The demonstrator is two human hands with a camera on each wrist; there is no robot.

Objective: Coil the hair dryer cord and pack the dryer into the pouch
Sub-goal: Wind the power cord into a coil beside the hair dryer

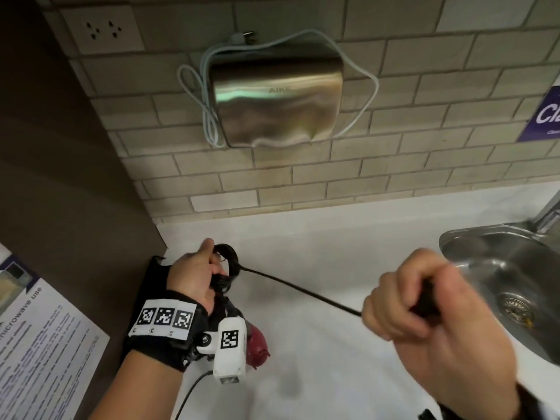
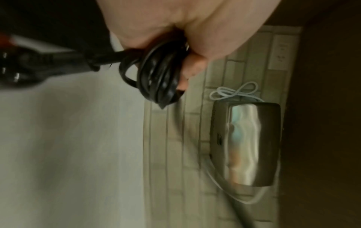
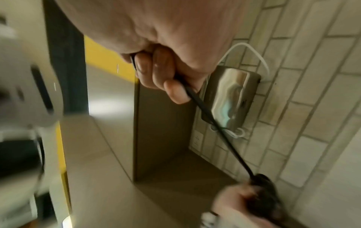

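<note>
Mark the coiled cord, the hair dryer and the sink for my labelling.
coiled cord [image 2: 156, 74], left wrist view, middle of the black loops.
hair dryer [image 1: 257, 344], head view, red body.
sink [image 1: 472, 234], head view, steel rim.

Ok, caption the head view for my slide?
Left hand grips the coiled cord; right hand pulls the free end taut.

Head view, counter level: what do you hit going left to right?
Printed notice → left hand gripping the coiled cord → taut cord stretch → right hand gripping that cord → steel sink.
</note>
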